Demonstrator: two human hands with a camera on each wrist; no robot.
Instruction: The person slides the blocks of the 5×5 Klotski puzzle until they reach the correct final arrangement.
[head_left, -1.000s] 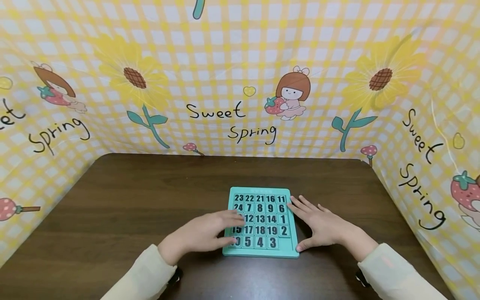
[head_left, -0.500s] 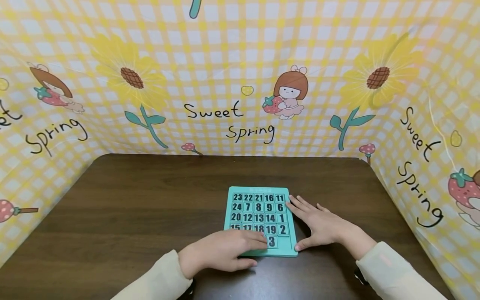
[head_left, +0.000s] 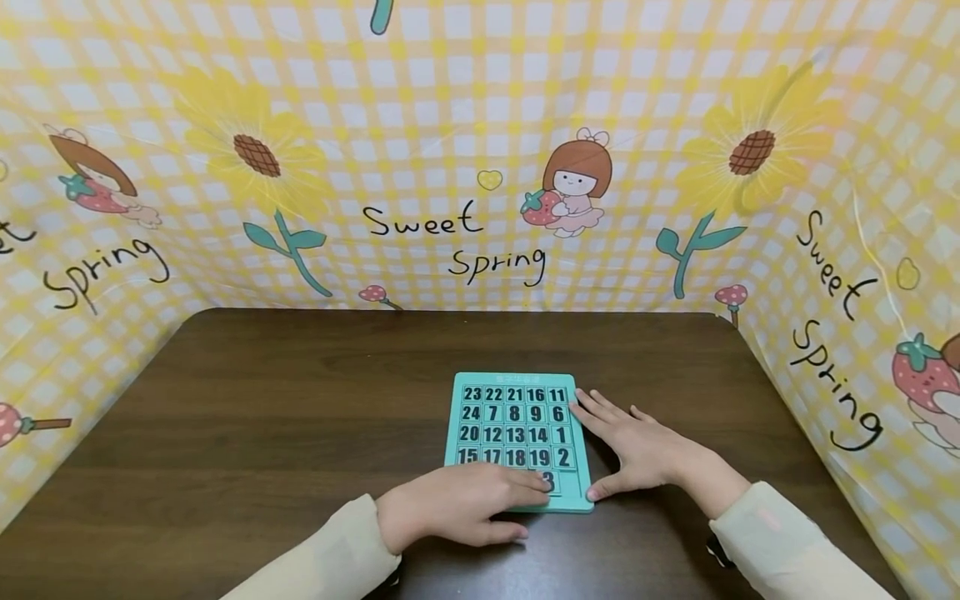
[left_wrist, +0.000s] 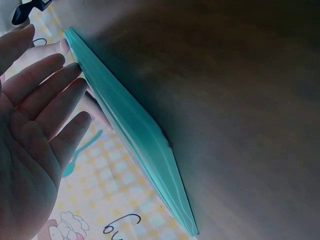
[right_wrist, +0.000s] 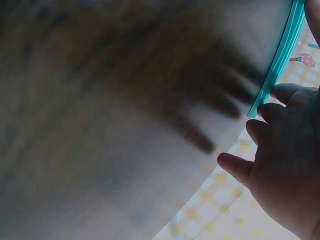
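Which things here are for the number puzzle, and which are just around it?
For the puzzle:
- board, on the table
- number tiles, in the board
- left hand, over the bottom row
- right hand, at the board's right edge

Just around it:
- table, under the board
- checked cloth, behind and beside the table

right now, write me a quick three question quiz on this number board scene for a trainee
1. Which of the person's grips lies over most of the bottom row of the number board?
2. True or false: every slot on the board holds a tile.
3. Fill in the blank: directly above tile 2 is the tile numbered ___.

Key:
1. The left grip.
2. False; the bottom right slot is bare.
3. 1, on tile 1.
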